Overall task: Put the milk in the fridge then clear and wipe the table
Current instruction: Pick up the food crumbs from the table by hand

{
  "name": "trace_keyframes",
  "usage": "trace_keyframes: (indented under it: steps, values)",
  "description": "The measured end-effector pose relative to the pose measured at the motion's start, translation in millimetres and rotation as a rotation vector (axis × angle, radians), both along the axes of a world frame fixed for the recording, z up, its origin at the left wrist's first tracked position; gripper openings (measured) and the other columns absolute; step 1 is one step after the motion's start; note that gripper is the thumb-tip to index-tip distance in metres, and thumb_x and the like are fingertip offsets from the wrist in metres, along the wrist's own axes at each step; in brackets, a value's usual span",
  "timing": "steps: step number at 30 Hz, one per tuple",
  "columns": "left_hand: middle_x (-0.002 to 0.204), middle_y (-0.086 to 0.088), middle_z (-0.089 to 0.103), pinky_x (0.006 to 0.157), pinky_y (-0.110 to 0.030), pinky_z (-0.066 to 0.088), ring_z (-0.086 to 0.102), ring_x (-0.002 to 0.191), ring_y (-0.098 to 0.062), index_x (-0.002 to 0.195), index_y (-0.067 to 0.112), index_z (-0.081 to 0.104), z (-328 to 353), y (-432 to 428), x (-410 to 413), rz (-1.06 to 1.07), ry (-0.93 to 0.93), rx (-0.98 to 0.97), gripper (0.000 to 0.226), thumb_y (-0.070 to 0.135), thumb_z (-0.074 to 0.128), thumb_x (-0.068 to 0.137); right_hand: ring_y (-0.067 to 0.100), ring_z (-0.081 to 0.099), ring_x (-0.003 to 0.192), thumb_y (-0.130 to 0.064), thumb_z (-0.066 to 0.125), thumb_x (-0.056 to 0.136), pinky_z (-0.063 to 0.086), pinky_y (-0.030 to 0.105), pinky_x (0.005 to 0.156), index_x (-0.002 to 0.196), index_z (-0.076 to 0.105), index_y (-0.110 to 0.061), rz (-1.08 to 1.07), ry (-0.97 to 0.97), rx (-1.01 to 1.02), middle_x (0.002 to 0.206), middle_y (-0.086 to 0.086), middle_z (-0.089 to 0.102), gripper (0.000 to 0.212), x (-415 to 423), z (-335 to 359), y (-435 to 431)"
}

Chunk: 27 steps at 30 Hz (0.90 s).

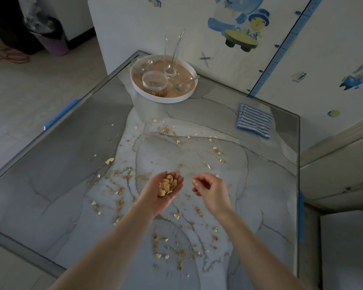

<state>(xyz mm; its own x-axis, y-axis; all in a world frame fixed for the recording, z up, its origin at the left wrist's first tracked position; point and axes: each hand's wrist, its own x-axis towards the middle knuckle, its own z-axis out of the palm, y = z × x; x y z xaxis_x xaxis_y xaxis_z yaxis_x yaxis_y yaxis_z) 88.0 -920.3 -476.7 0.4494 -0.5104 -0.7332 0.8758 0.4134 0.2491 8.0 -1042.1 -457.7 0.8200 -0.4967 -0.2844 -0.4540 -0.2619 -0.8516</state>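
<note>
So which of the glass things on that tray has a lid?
The squat round jar at the front of the tray; the tall glass and small bowls stand uncovered.

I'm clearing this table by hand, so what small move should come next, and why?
Probably the right hand should pick up the pale yellow chip piece lying between the forearms and drop it into the cupped left hand, which already holds a pile of such pieces; bigger pieces lie scattered on the grey marbled table.
</note>
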Motion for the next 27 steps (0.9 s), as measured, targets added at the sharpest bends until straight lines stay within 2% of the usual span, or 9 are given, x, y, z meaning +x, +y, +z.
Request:
trace_keyframes:
  steps: [4, 7, 9, 11, 15, 18, 20, 24, 27]
  values:
    - [0.06, -0.011, 0.067, 0.056, -0.029, 0.058, 0.069, 0.056, -0.019, 0.078, -0.001, 0.056, -4.5, 31.2, 6.1, 0.024, -0.027, 0.018, 0.031, 0.016, 0.038, 0.097, 0.014, 0.059, 0.075, -0.012, 0.056, 0.088, 0.042, 0.01, 0.06, 0.094, 0.065, -0.006, 0.154, 0.253, -0.146, 0.08, 0.0, 0.061, 0.012, -13.4, -30.6, 17.3]
    - [0.061, -0.013, 0.067, 0.059, -0.03, 0.058, 0.069, 0.056, -0.02, 0.078, -0.001, 0.056, -8.8, 51.6, 6.6, 0.052, -0.019, 0.02, 0.03, 0.016, 0.039, 0.096, 0.014, 0.049, 0.075, -0.013, 0.057, 0.086, 0.037, 0.02, 0.066, 0.084, 0.062, -0.011, 0.287, 0.37, -0.251, 0.078, -0.002, 0.053, 0.006, -14.1, -49.7, 35.9]
    - [0.062, -0.013, 0.066, 0.057, -0.03, 0.058, 0.069, 0.056, -0.02, 0.079, -0.002, 0.055, -11.5, 62.1, 6.8, 0.053, -0.034, 0.035, 0.029, 0.015, 0.039, 0.096, 0.015, 0.048, 0.073, -0.012, 0.055, 0.084, 0.038, 0.024, 0.066, 0.072, 0.052, -0.016, 0.359, 0.458, -0.33, 0.073, -0.003, 0.048, 0.014, -13.5, -59.6, 46.5]
    - [0.063, -0.013, 0.066, 0.057, -0.03, 0.058, 0.069, 0.057, -0.021, 0.079, -0.001, 0.055, -14.3, 69.4, 6.5, 0.049, -0.036, 0.05, 0.029, 0.016, 0.039, 0.097, 0.015, 0.048, 0.075, -0.01, 0.052, 0.085, 0.039, 0.024, 0.065, 0.075, 0.05, -0.017, 0.349, 0.49, -0.369, 0.076, -0.003, 0.047, 0.013, -13.8, -63.7, 51.0]
    - [0.066, -0.012, 0.067, 0.058, -0.031, 0.058, 0.068, 0.066, -0.022, 0.08, 0.0, 0.057, -19.0, 83.6, 2.3, 0.024, -0.031, 0.112, 0.029, 0.017, 0.039, 0.096, 0.012, 0.051, 0.077, -0.008, 0.048, 0.089, 0.039, 0.019, 0.065, 0.091, 0.064, -0.009, 0.26, 0.423, -0.33, 0.088, 0.002, 0.058, 0.016, -16.0, -58.2, 60.1]
    - [0.064, -0.01, 0.069, 0.065, -0.034, 0.055, 0.068, 0.062, -0.02, 0.081, 0.001, 0.058, -19.7, 87.1, -4.6, -0.023, -0.043, 0.15, 0.028, 0.015, 0.039, 0.096, 0.004, 0.053, 0.072, -0.012, 0.055, 0.089, 0.041, 0.01, 0.065, 0.096, 0.067, -0.008, 0.132, 0.228, -0.188, 0.089, -0.001, 0.064, 0.014, -10.0, -41.2, 78.1]
    - [0.067, -0.013, 0.068, 0.067, -0.033, 0.054, 0.068, 0.063, -0.022, 0.081, 0.0, 0.058, -20.0, 87.5, -9.6, -0.038, -0.022, 0.139, 0.027, 0.014, 0.041, 0.095, 0.0, 0.055, 0.074, -0.012, 0.058, 0.087, 0.042, 0.008, 0.066, 0.098, 0.067, -0.009, 0.139, 0.108, -0.1, 0.088, -0.003, 0.063, 0.014, -3.3, -28.2, 95.3]
    - [0.069, -0.012, 0.063, 0.054, -0.025, 0.056, 0.063, 0.064, -0.02, 0.082, 0.0, 0.058, -16.0, 89.4, -17.2, -0.079, -0.002, 0.117, 0.024, 0.015, 0.043, 0.094, 0.001, 0.06, 0.087, -0.016, 0.061, 0.086, 0.048, 0.007, 0.075, 0.105, 0.067, -0.017, 0.24, 0.031, -0.012, 0.102, -0.004, 0.066, 0.021, 2.7, -13.4, 120.6]
    - [0.066, -0.015, 0.065, 0.053, -0.028, 0.058, 0.065, 0.063, -0.023, 0.08, -0.002, 0.057, -12.9, 99.0, -12.5, -0.006, 0.039, 0.075, 0.025, 0.012, 0.043, 0.094, 0.005, 0.063, 0.085, -0.014, 0.061, 0.086, 0.051, 0.012, 0.075, 0.098, 0.068, -0.015, 0.084, -0.047, -0.018, 0.093, -0.004, 0.067, 0.015, 0.3, -15.4, 121.9]
